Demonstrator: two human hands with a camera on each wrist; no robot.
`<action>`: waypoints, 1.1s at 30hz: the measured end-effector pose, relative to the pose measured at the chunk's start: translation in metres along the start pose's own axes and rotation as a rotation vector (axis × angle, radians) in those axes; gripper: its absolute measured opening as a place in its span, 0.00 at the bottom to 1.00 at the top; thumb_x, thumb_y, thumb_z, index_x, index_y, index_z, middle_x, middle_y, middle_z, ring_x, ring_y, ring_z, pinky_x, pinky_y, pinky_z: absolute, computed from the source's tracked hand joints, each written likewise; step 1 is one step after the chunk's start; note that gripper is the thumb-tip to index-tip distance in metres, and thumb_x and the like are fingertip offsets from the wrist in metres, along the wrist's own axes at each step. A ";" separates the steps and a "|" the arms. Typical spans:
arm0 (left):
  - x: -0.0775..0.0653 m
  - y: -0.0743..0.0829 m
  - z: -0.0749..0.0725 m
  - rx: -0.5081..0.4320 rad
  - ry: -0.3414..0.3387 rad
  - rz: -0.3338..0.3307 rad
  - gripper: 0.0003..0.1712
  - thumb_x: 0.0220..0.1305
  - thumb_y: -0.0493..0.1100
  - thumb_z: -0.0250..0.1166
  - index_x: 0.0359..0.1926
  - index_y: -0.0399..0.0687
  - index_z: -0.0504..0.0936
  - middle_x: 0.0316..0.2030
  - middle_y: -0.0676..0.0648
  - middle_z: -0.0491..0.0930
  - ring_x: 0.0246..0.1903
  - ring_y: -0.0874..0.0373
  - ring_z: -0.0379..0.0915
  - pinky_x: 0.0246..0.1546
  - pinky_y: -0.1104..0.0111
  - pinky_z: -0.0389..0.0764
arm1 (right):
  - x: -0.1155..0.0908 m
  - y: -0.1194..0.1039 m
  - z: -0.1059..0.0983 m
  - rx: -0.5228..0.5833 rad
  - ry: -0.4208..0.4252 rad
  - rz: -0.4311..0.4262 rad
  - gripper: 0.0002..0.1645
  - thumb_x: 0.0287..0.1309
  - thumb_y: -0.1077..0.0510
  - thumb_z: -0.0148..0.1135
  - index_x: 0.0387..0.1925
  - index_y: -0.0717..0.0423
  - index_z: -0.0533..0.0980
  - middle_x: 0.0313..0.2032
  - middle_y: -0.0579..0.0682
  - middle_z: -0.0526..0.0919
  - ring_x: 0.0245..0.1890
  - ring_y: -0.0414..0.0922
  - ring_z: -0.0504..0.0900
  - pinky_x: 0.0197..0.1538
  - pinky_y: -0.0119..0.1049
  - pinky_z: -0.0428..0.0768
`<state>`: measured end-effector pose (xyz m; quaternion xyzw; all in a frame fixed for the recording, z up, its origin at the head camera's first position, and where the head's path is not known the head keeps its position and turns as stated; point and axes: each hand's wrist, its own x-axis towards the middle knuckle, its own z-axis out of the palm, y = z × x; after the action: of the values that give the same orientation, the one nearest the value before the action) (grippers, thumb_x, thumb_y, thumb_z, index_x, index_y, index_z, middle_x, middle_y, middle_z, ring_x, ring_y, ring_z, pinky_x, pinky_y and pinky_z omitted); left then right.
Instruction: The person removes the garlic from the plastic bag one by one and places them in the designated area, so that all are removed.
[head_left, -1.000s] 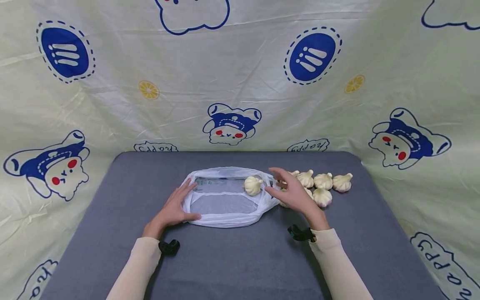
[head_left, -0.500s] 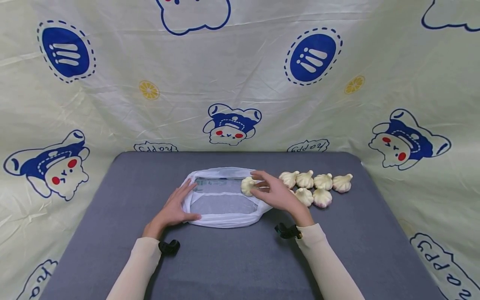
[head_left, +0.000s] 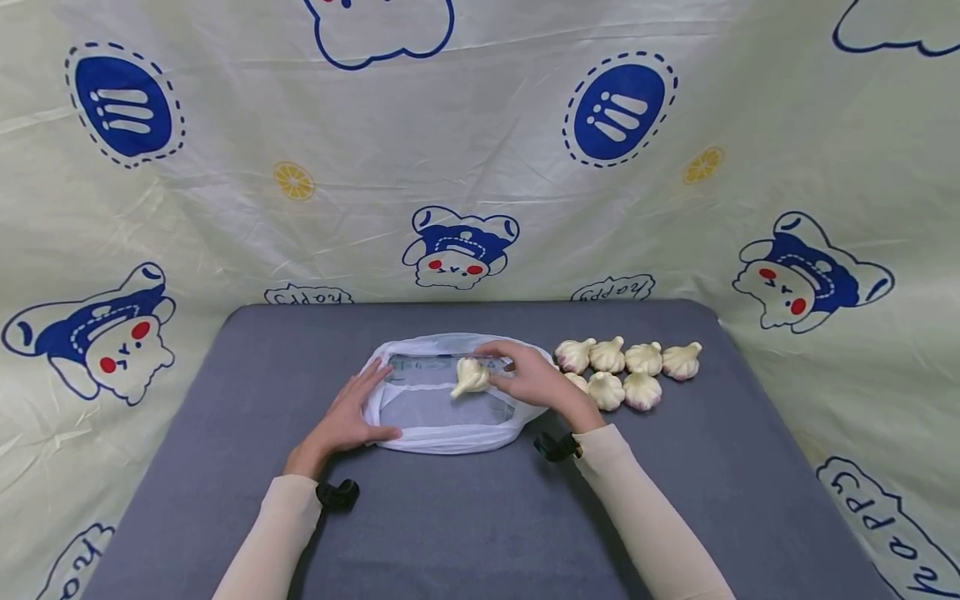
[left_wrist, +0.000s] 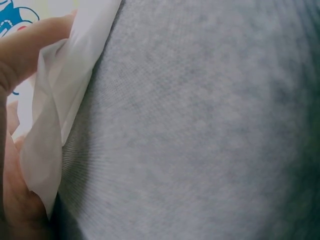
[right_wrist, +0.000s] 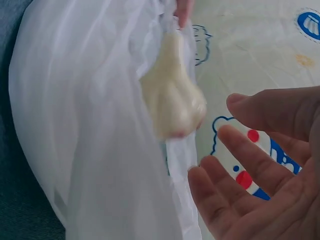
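Observation:
A white plastic bag (head_left: 450,442) lies on the table with its mouth spread wide. At its left end, my left hand (head_left: 347,417) rests against the rim, thumb and fingers spread apart; the white plastic (left_wrist: 45,150) partly hides them in the left wrist view. A garlic bulb (head_left: 470,377) is over the bag's mouth, just left of my right hand (head_left: 528,377). In the right wrist view, the bulb (right_wrist: 172,95) is blurred and clear of my right fingers (right_wrist: 255,155), which are parted with nothing between them.
Several garlic bulbs (head_left: 606,356) lie in two rows on the grey table (head_left: 450,517), right of the bag and close to my right hand. A printed curtain (head_left: 480,150) hangs behind the table's far edge.
My right hand has moved left over the bag, reaching the garlic bulb there. That bulb has shifted left, turned its stem toward me and come out of the fingers. The left hand stays put.

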<state>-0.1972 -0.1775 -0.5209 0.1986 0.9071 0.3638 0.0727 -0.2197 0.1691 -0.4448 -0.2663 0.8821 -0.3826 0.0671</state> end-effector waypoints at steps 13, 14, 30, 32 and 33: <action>0.004 0.001 -0.001 0.020 -0.009 0.003 0.63 0.50 0.59 0.78 0.81 0.49 0.56 0.83 0.41 0.45 0.81 0.36 0.39 0.78 0.39 0.39 | 0.034 -0.010 0.006 -0.132 -0.202 -0.027 0.31 0.66 0.65 0.64 0.70 0.55 0.73 0.69 0.53 0.76 0.69 0.57 0.74 0.70 0.54 0.74; 0.005 0.000 -0.001 0.021 -0.011 0.003 0.63 0.50 0.59 0.78 0.81 0.49 0.56 0.83 0.41 0.45 0.81 0.36 0.39 0.78 0.39 0.39 | 0.037 -0.011 0.006 -0.145 -0.221 -0.029 0.31 0.66 0.65 0.64 0.70 0.54 0.73 0.69 0.53 0.76 0.70 0.55 0.74 0.71 0.53 0.73; 0.003 0.000 -0.001 -0.003 -0.028 -0.040 0.63 0.51 0.59 0.79 0.82 0.52 0.55 0.83 0.43 0.44 0.81 0.38 0.37 0.79 0.41 0.38 | 0.058 -0.008 0.018 -0.169 -0.326 -0.030 0.25 0.65 0.63 0.66 0.63 0.52 0.77 0.59 0.52 0.83 0.53 0.46 0.82 0.57 0.41 0.81; 0.002 -0.001 -0.001 -0.007 -0.024 -0.042 0.63 0.51 0.59 0.79 0.82 0.53 0.55 0.83 0.43 0.44 0.81 0.37 0.37 0.78 0.40 0.38 | 0.059 -0.008 0.018 -0.161 -0.331 -0.014 0.27 0.65 0.62 0.66 0.65 0.54 0.76 0.58 0.53 0.83 0.54 0.48 0.82 0.58 0.41 0.82; 0.002 -0.001 -0.001 -0.010 -0.021 -0.042 0.63 0.50 0.59 0.79 0.81 0.53 0.55 0.83 0.43 0.44 0.81 0.37 0.38 0.78 0.40 0.38 | 0.059 -0.008 0.018 -0.157 -0.331 -0.010 0.27 0.66 0.61 0.66 0.66 0.55 0.75 0.59 0.54 0.83 0.54 0.49 0.83 0.58 0.42 0.82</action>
<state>-0.1998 -0.1781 -0.5211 0.1827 0.9085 0.3646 0.0908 -0.2606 0.1223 -0.4463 -0.3344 0.8849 -0.2638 0.1885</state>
